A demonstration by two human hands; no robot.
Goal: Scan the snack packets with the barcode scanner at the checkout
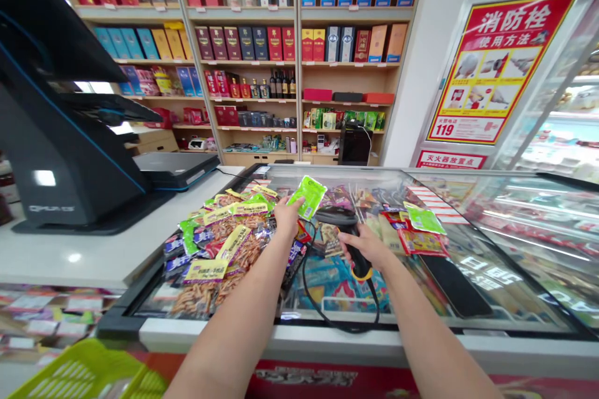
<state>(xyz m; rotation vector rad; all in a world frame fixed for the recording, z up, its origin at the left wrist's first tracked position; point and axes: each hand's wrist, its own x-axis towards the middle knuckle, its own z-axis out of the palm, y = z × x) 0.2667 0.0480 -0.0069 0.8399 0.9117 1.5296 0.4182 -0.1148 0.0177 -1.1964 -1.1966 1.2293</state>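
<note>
My left hand [286,215] pinches a bright green snack packet [309,195] by its lower left side, above the glass top of a chest freezer. Wrapped around the handle of a black barcode scanner [337,217] is my right hand [364,245]. The scanner's head points left, close to the packet, and its cable loops down over the glass. Left of my left hand lies a heap of snack packets [234,243] with yellow labels, some green and dark ones among them. To the right of the scanner, a few red packets [423,243] lie with another green packet [425,219] on top.
A black phone [453,287] rests on the freezer glass [496,262] at the right. On the left counter [93,255] stand a checkout terminal [70,137] and a flat scale [178,165]. A green basket [79,374] sits at lower left. Shelves of boxes [297,43] line the back.
</note>
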